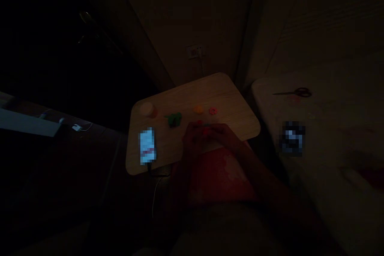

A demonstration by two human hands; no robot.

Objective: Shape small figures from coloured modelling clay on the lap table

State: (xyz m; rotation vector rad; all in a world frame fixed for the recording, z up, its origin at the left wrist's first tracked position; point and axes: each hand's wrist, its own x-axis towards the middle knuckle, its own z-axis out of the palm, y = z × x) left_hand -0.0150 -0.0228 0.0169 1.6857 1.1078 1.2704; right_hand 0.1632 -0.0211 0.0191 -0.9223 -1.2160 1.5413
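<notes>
The scene is very dark, so fine detail is lost. My left hand (192, 138) and my right hand (222, 134) meet at the near edge of a small wooden table (237, 100), fingers curled in toward each other. Between them shows a small red piece (205, 131), its kind hidden by the fingers. A bit of green lies by the fingertips. Just beyond my hands are a yellow-orange lump (198, 109) and a pink ring-shaped piece with a bumpy edge (213, 111). Left of my hands sits a dark green toy-like object (174, 119).
A jar with a pale lid (148, 110) stands at the table's left, above a lit, blurred-out phone (147, 146) with a cable. Scissors (297, 93) lie on the pale surface at right, near another blurred-out item (291, 139). A wall socket (195, 52) is behind.
</notes>
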